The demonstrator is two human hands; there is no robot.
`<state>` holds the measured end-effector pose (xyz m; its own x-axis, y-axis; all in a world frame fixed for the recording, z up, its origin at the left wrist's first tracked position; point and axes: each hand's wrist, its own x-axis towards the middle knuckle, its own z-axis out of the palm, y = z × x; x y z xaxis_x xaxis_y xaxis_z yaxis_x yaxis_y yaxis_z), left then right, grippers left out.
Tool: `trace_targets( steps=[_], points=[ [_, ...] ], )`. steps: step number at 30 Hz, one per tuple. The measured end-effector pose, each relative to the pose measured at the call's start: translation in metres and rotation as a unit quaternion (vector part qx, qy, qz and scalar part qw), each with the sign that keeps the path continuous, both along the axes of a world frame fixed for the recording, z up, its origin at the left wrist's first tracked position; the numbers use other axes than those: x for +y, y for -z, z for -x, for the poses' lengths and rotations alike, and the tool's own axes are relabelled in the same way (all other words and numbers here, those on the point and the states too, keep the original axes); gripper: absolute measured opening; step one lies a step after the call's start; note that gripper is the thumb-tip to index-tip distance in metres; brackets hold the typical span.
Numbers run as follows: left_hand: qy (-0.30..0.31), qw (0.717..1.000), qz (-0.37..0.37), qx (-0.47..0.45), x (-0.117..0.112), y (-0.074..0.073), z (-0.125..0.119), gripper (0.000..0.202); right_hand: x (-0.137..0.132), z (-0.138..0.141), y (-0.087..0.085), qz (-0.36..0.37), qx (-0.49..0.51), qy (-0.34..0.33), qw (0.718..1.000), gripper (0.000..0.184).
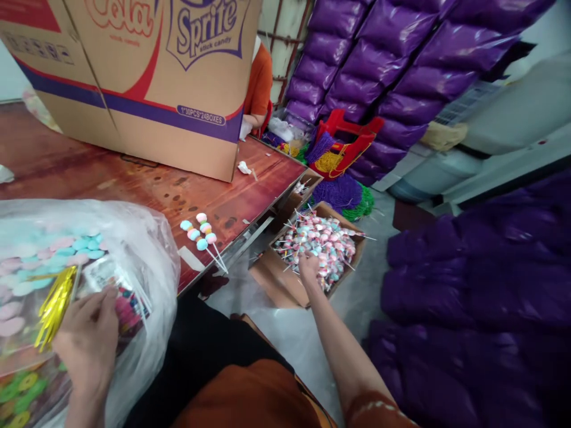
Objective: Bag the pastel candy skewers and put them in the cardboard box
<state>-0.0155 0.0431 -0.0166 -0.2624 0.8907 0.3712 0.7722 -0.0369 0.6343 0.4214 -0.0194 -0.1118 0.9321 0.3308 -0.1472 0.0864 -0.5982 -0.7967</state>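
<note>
My left hand (pixel 91 333) is over the lined candy tray on the left, its fingers curled together; I cannot make out what is between them. Gold foil twist ties (pixel 57 306) fan out right beside its knuckles. Under and around it are white sticks (pixel 139 292), pastel marshmallow-like candies (pixel 80 245) and green and yellow ring candies (pixel 22 386), edged by clear plastic sheeting (pixel 156 238). Down at the right, my right hand (pixel 309 266) reaches with closed fingers to the near side of a carton (pixel 285 285) full of wrapped candy sticks (pixel 328 241). Anything in its grip is hidden.
Candy skewers (pixel 201 233) lie at the table's edge (pixel 267 193). A large printed carton (pixel 147 89) stands on the table, partly hiding a person in orange (pixel 259 83). A red stool (pixel 352 139) lies behind the candy carton. Purple bags (pixel 339 59) are stacked behind and at right.
</note>
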Motion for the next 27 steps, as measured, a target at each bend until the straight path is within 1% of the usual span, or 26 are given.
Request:
trace_targets(
  steps=[1,2,4,5,6,7,8,10,11,12,13,14,15,17,18,19,20,21,22,24,25,26,27],
  points=[
    [-0.016,0.999,-0.014,-0.027,-0.001,-0.001,-0.003,0.021,-0.003,0.009,0.004,0.002,-0.021,-0.001,1.0,0.035],
    [-0.034,0.997,-0.03,-0.056,-0.002,-0.003,-0.006,0.022,-0.005,0.021,0.007,-0.014,-0.035,-0.006,0.999,0.035],
    [-0.029,0.994,-0.053,-0.092,-0.008,-0.008,-0.014,0.022,-0.007,0.054,0.007,-0.056,-0.043,-0.044,0.997,0.035],
    [-0.018,0.992,-0.067,-0.104,-0.012,-0.011,-0.018,0.021,-0.006,0.075,0.003,-0.078,-0.041,-0.077,0.993,0.034],
    [-0.003,0.99,-0.085,-0.113,-0.015,-0.014,-0.024,0.019,-0.005,0.097,-0.004,-0.105,-0.036,-0.121,0.986,0.032],
    [0.013,0.987,-0.103,-0.119,-0.019,-0.017,-0.03,0.018,-0.004,0.12,-0.016,-0.136,-0.029,-0.172,0.975,0.028],
    [0.032,0.986,-0.109,-0.121,-0.023,-0.02,-0.036,0.016,-0.003,0.143,-0.031,-0.17,-0.023,-0.229,0.958,0.024],
    [0.048,0.985,-0.109,-0.125,-0.029,-0.027,-0.048,0.014,0.002,0.187,-0.068,-0.278,-0.013,-0.367,0.888,0.018],
    [0.058,0.985,-0.1,-0.132,-0.031,-0.03,-0.053,0.014,0.004,0.207,-0.086,-0.305,0.014,-0.417,0.856,0.016],
    [0.066,0.982,-0.099,-0.144,-0.034,-0.033,-0.058,0.014,0.007,0.224,-0.101,-0.313,0.059,-0.46,0.829,0.019],
    [0.078,0.98,-0.092,-0.16,-0.036,-0.036,-0.062,0.014,0.01,0.24,-0.114,-0.309,0.117,-0.486,0.809,0.023],
    [0.085,0.976,-0.084,-0.181,-0.038,-0.038,-0.064,0.014,0.013,0.253,-0.123,-0.305,0.179,-0.498,0.792,0.022],
    [0.082,0.972,-0.074,-0.209,-0.039,-0.04,-0.065,0.014,0.016,0.264,-0.128,-0.302,0.235,-0.497,0.778,0.018],
    [0.054,0.953,-0.046,-0.294,-0.044,-0.039,-0.064,0.02,0.022,0.277,-0.128,-0.308,0.307,-0.471,0.768,0.01],
    [0.037,0.935,-0.036,-0.35,-0.046,-0.038,-0.063,0.024,0.024,0.28,-0.126,-0.314,0.321,-0.456,0.769,0.011],
    [0.022,0.91,-0.027,-0.412,-0.049,-0.036,-0.061,0.026,0.026,0.28,-0.124,-0.318,0.324,-0.443,0.773,0.011],
    [0.017,0.878,-0.011,-0.478,-0.051,-0.034,-0.059,0.025,0.027,0.28,-0.122,-0.32,0.32,-0.438,0.777,0.01],
    [0.023,0.838,0.02,-0.544,-0.053,-0.032,-0.058,0.024,0.027,0.278,-0.121,-0.318,0.315,-0.442,0.777,0.01],
    [0.036,0.793,0.064,-0.605,-0.054,-0.031,-0.057,0.026,0.027,0.276,-0.121,-0.314,0.313,-0.454,0.773,0.011],
    [0.059,0.689,0.157,-0.705,-0.054,-0.032,-0.055,0.032,0.026,0.271,-0.123,-0.303,0.306,-0.489,0.758,0.012],
    [0.063,0.644,0.183,-0.74,-0.052,-0.033,-0.054,0.033,0.025,0.27,-0.125,-0.301,0.295,-0.508,0.751,0.013],
    [0.058,0.613,0.185,-0.766,-0.05,-0.034,-0.053,0.032,0.024,0.269,-0.127,-0.301,0.278,-0.525,0.746,0.014],
    [0.049,0.596,0.171,-0.783,-0.047,-0.035,-0.053,0.029,0.023,0.268,-0.129,-0.303,0.255,-0.538,0.744,0.016]
  ],
)
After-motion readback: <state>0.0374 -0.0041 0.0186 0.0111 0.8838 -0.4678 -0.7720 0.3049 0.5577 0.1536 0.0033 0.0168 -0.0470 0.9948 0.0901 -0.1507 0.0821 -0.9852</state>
